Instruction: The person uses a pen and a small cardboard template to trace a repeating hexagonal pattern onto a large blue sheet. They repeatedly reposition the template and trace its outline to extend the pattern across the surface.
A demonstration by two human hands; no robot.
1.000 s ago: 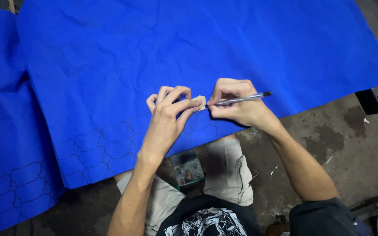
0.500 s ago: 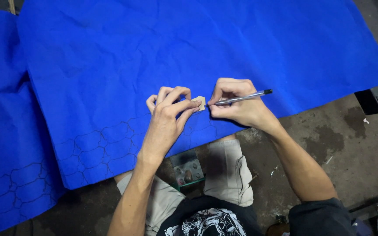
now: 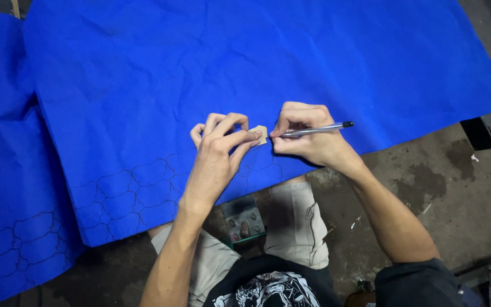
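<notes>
Our left hand [image 3: 218,149] presses a small tan template [image 3: 260,134] flat on the blue sheet [image 3: 245,68], fingers curled together and tips bearing down on the card's near edge, so that only its far corner shows past the fingertips. Just right of the template, our right hand [image 3: 308,139] is closed around a slim silver pen [image 3: 313,130] in a writing grip, the nib meeting the card's edge and the dark cap pointing away to the right.

We judge the template light and fairly stiff, apt to skate on the sheet unless pinned from above, and best held by its flat top, clear of the edge being traced. The pen looks light and rigid, taken low on the barrel. The sheet appears thin, soft and creased, likely to wrinkle or tear under a dragging point.

Both forearms reach forward from the body, wrists low, the left wrist bent slightly inward toward the template. Left of the template and nearer us, a run of drawn outlines [image 3: 126,190] follows the sheet's near edge. Below it lie our knees in pale trousers [image 3: 296,222], a small box [image 3: 244,220] between them, on a stained concrete floor [image 3: 456,187].
</notes>
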